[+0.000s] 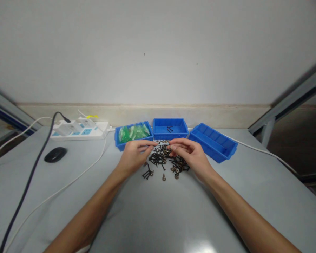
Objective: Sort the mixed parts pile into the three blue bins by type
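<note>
A loose pile of screws (158, 158) lies on the table, mostly long black ones. Mixed among them are shorter brownish screws with wide heads, such as the single screw (163, 177) at the pile's near edge. My left hand (135, 154) reaches over the pile's left side, thumb and forefinger pinched together. From the right, my right hand (191, 154) is over the pile with its fingertips also closed in a pinch. Whatever either pinch holds is too small to make out. The two hands' fingertips are a short gap apart, at the pile's far edge.
Behind the pile, a blue bin (170, 135) contains a few black screws. Left of it, another blue bin (118, 142) holds green plastic packets (134, 133); a third blue bin (213, 144) is angled at right. A power strip (94, 131), cables and a black mouse (56, 154) occupy the left.
</note>
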The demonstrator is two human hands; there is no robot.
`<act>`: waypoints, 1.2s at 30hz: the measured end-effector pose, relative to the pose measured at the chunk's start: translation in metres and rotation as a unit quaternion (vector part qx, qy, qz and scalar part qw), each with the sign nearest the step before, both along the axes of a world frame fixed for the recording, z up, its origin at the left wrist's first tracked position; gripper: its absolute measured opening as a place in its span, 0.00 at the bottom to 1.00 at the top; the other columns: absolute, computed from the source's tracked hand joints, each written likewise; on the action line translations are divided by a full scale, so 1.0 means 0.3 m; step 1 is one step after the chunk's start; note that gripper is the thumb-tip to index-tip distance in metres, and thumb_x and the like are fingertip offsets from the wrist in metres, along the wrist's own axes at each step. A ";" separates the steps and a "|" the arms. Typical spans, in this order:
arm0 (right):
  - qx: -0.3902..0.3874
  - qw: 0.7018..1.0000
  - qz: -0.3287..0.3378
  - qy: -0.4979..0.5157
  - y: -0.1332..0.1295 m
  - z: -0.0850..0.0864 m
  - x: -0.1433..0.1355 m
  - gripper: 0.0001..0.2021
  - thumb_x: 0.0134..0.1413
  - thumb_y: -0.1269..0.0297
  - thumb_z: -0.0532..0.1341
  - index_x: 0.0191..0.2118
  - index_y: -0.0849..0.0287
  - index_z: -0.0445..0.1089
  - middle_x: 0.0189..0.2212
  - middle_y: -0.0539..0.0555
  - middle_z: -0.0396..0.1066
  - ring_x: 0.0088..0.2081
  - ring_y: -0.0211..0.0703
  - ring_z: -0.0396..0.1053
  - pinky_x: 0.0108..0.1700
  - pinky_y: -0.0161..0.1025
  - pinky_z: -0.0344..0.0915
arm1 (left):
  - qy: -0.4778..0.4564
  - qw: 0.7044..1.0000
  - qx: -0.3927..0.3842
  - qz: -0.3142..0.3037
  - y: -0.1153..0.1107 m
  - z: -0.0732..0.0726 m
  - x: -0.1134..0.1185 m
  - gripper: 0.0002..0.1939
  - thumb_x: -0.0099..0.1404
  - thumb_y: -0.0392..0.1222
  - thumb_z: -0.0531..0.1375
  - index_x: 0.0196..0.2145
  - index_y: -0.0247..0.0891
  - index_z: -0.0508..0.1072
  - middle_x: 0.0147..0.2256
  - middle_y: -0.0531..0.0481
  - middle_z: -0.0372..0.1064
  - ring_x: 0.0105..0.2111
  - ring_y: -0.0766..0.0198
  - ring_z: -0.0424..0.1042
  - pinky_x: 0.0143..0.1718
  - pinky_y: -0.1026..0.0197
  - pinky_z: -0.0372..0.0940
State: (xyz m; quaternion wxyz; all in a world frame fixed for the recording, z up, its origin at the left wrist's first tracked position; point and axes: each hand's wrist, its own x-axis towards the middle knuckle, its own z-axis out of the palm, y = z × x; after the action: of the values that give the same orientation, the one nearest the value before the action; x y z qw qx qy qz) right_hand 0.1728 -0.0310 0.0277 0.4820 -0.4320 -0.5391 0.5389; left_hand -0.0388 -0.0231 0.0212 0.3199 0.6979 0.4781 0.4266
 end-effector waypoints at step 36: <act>-0.112 0.987 0.042 0.109 0.001 -0.029 -0.049 0.14 0.38 0.60 0.76 0.34 0.56 0.80 0.30 0.53 0.79 0.31 0.40 0.75 0.39 0.39 0.72 | -0.178 0.979 -0.080 -0.053 -0.027 0.037 0.031 0.19 0.57 0.36 0.68 0.45 0.36 0.68 0.35 0.46 0.78 0.34 0.63 0.81 0.40 0.63 0.77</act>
State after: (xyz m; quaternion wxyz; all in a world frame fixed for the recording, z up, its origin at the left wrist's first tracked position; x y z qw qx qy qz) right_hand 0.1581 -0.0306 0.0189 0.4633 -0.3994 -0.4368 0.6595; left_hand -0.0295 -0.0313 0.0324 0.4764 0.6077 0.4083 0.4868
